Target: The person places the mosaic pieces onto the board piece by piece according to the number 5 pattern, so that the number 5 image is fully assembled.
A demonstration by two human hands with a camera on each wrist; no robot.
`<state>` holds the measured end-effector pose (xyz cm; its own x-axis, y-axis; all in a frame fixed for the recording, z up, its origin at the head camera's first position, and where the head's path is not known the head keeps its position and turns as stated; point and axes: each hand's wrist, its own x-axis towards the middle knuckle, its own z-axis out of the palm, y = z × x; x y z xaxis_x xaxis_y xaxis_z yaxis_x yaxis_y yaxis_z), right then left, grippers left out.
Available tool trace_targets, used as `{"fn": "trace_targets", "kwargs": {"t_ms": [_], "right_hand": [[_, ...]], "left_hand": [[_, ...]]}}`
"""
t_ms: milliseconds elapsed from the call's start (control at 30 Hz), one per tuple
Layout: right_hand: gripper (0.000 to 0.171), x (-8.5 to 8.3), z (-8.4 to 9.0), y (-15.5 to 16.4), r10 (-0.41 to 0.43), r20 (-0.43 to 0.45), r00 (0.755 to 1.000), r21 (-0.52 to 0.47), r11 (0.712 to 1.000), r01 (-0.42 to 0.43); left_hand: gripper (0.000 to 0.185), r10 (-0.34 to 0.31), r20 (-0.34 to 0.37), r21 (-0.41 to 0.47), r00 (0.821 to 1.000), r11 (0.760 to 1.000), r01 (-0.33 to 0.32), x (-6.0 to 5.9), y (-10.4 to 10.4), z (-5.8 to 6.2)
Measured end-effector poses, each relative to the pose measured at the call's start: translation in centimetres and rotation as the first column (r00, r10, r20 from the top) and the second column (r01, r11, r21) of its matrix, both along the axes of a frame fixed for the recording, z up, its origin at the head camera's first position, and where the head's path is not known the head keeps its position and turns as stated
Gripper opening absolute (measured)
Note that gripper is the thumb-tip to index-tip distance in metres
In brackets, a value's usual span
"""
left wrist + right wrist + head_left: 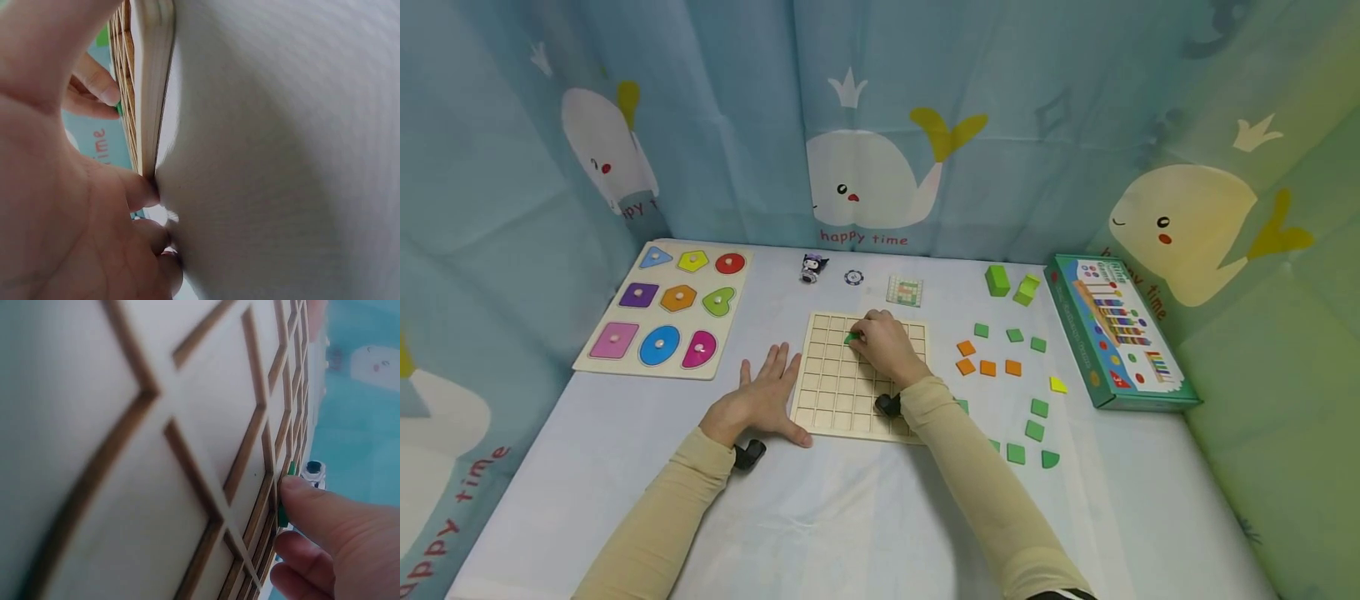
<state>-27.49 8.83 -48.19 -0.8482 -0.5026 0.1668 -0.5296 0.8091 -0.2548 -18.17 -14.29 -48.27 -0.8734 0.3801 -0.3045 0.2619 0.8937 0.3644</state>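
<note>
Sleeved forearms reach up from the near edge. Flat on the cloth, fingers spread, the left hand (pixel 760 400) holds nothing; its thumb touches the wooden grid board (pixel 835 400) at its left edge. Curled fingertips of the right hand (pixel 883 346) pinch a green tile (pixel 850 337) over a far cell. If tilted, that tile could catch on the ridges. Loose green and orange tiles (pixel 988 367) lie right, a shape puzzle (pixel 666 308) left; nothing stands between.
</note>
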Motion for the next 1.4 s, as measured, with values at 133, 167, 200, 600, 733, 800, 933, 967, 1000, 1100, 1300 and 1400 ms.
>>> {"fn": "trace_targets", "kwargs": {"t_ms": [133,167,200,600,733,800,933,967,1000,1100,1300,1400], "right_hand": [[0.022,0.0,0.0,0.0,-0.009,0.011,1.0,-0.001,1.0,0.009],[0.023,0.0,0.1,0.0,-0.012,0.014,1.0,0.001,1.0,0.012],[0.024,0.0,0.1,0.0,-0.016,0.019,1.0,0.003,1.0,0.016],[0.026,1.1,0.7,2.3,0.072,-0.012,0.997,-0.044,0.996,-0.072],[0.025,1.7,0.8,4.8,0.075,-0.053,0.996,-0.077,0.994,-0.079],[0.025,1.9,0.9,6.3,0.065,-0.062,0.996,-0.093,0.993,-0.071],[0.024,2.1,1.0,9.5,0.01,-0.053,0.999,-0.126,0.992,-0.017],[0.025,2.2,0.9,10.4,-0.014,-0.041,0.999,-0.138,0.99,0.009],[0.025,2.1,0.8,11.3,-0.044,-0.027,0.999,-0.151,0.988,0.04],[0.026,2.2,0.7,13.8,-0.127,0.018,0.992,-0.185,0.974,0.128],[0.027,2.4,0.9,17.7,-0.24,0.081,0.967,-0.209,0.945,0.252],[0.026,2.4,0.9,18.8,-0.273,0.091,0.958,-0.21,0.935,0.287]], "left_hand": [[0.146,-0.001,0.004,0.003,1.0,1.0,0.001,0.0,0.0,0.1],[0.146,-0.001,0.005,0.003,1.0,1.0,0.001,0.0,0.0,0.1],[0.146,-0.001,0.005,0.001,1.0,1.0,0.001,-0.1,0.0,0.1],[0.147,0.005,0.003,0.014,1.0,1.0,-0.005,0.0,0.2,0.0],[0.147,0.005,0.002,0.02,1.0,1.0,-0.005,0.0,0.2,0.0],[0.147,0.005,0.003,0.018,1.0,1.0,-0.005,0.0,0.2,0.0],[0.146,0.007,0.006,0.014,1.0,1.0,-0.007,0.1,0.1,0.0],[0.146,0.007,0.005,0.014,1.0,1.0,-0.007,0.1,0.1,0.0],[0.145,0.005,0.006,0.015,1.0,1.0,-0.006,0.1,0.1,-0.1],[0.145,0.001,0.007,0.009,1.0,1.0,-0.001,0.2,0.1,-0.1],[0.145,-0.001,-0.004,0.017,1.0,1.0,0.001,0.2,0.0,0.0],[0.145,-0.002,-0.009,0.019,1.0,1.0,0.002,0.1,0.0,0.0]]}}
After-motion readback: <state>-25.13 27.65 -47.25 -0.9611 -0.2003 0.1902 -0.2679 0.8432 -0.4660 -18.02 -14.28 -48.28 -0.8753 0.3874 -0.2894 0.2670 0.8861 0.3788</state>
